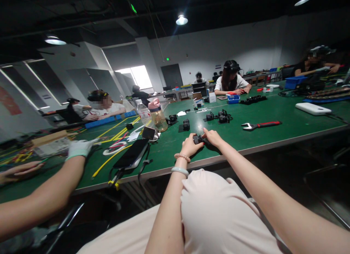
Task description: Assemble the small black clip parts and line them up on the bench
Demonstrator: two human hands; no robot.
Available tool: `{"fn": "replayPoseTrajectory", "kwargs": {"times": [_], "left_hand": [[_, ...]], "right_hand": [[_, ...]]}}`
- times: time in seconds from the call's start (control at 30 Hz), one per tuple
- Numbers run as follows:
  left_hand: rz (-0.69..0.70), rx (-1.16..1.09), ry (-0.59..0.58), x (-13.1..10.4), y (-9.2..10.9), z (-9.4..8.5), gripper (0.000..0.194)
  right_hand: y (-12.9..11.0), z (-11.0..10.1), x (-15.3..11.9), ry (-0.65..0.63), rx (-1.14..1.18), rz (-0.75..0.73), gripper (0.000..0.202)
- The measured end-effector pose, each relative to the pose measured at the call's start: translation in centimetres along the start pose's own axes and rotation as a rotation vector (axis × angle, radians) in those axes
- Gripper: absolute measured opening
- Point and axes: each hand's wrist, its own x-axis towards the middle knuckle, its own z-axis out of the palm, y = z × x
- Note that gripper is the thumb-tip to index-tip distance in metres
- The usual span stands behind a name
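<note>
Close to the front edge of the green table (175, 160), my left hand (190, 146) is closed round a small black part (197, 139). My right hand (212, 138) touches the same part from the right, its fingers bent against it. Just beyond, a black part with a comb-like row of pins (186, 125) stands on the table. More black parts (224, 117) lie farther back, right of centre. An adjustable wrench with a red and black handle (262, 125) rests to the right of my hands.
At left are a co-worker's gloved hand (80, 149), a black phone (131, 154) and yellow strips. A bottle with a pink lid (158, 117) stands beyond. A white device (313, 109) and a blue bin (295, 82) are at right. Several people sit around.
</note>
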Motion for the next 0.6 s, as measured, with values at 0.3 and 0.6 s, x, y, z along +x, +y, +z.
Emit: {"fn": "replayPoseTrajectory", "kwargs": {"times": [0.3, 0.6], "left_hand": [[0.005, -0.006, 0.010, 0.13, -0.23, 0.24, 0.061], [-0.003, 0.003, 0.005, -0.05, 0.05, 0.02, 0.061]], "right_hand": [[-0.44, -0.32, -0.29, 0.210, 0.102, -0.102, 0.058], [-0.66, -0.40, -0.45, 0.234, 0.103, -0.191, 0.056]]}}
